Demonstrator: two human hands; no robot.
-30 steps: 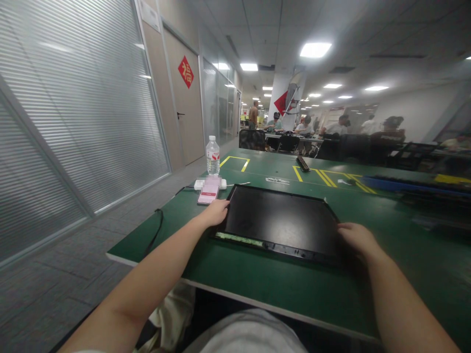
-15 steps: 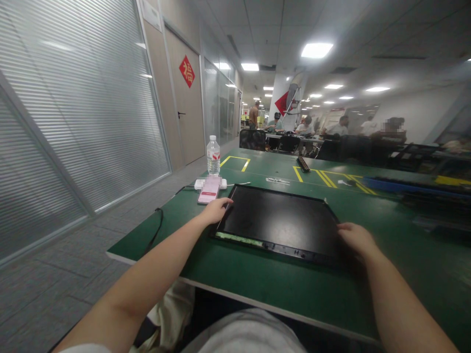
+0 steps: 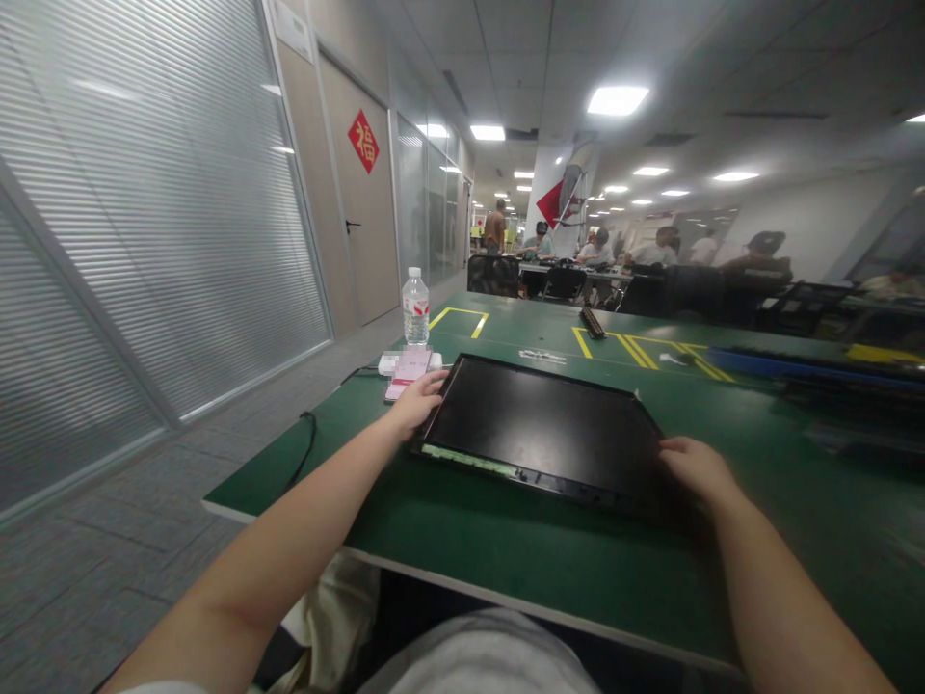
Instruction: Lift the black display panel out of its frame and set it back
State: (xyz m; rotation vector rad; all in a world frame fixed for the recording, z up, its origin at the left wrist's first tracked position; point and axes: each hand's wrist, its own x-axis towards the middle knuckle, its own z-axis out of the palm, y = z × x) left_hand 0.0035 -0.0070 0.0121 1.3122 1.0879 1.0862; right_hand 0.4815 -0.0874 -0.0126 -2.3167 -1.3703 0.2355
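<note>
A black flat screen panel (image 3: 541, 414) lies face up in front of me over the green table (image 3: 506, 569), its left side slightly raised. Along its near edge runs a narrow strip (image 3: 468, 463), pale green at the left part. At the panel's left edge is my left hand (image 3: 417, 403), gripping the rim with its fingertips. My right hand (image 3: 700, 470) holds the right edge, thumb on top; its other fingers are hidden below. Beside my left hand, a phone (image 3: 409, 371) with a pink display leans near a white power strip (image 3: 390, 364).
A water bottle (image 3: 415, 306) stands behind the phone. Beyond the panel are small white pieces (image 3: 541, 357), a dark slotted bar (image 3: 592, 323) and yellow tape markings (image 3: 636, 352). A blue tray (image 3: 780, 366) lies at the right. A black cable (image 3: 307, 448) hangs at the table's left edge.
The panel's far left corner has risen a little. My left hand has shifted slightly up and left along the edge, its fingers more extended. My right hand stays at the right edge.
</note>
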